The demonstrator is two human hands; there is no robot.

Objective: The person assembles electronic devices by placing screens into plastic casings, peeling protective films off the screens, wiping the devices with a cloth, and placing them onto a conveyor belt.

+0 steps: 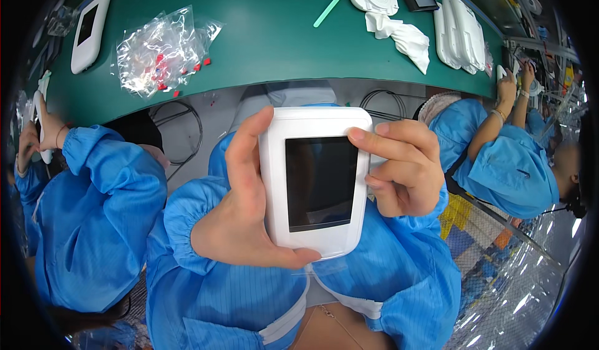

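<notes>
A white handheld device (pixel 272 162) with rounded corners and a dark rectangular screen (pixel 321 181) is held up in front of my chest, screen facing me. My left hand (pixel 240 200) wraps round its left side, thumb along the bottom edge and a finger at the top left corner. On the right side, my right hand (pixel 405 169) has its fingers bent, with a fingertip on the frame by the screen's upper right corner and the thumb at the edge. What lies behind the device is hidden.
On the green table (pixel 262 38) lie clear plastic bags (pixel 150 56) with small red pieces, a white device (pixel 91 31), a green stick (pixel 334 3), a crumpled white cloth (pixel 405 41) and stacked white casings (pixel 458 34). Co-workers in blue sit left (pixel 93 212) and right (pixel 505 156).
</notes>
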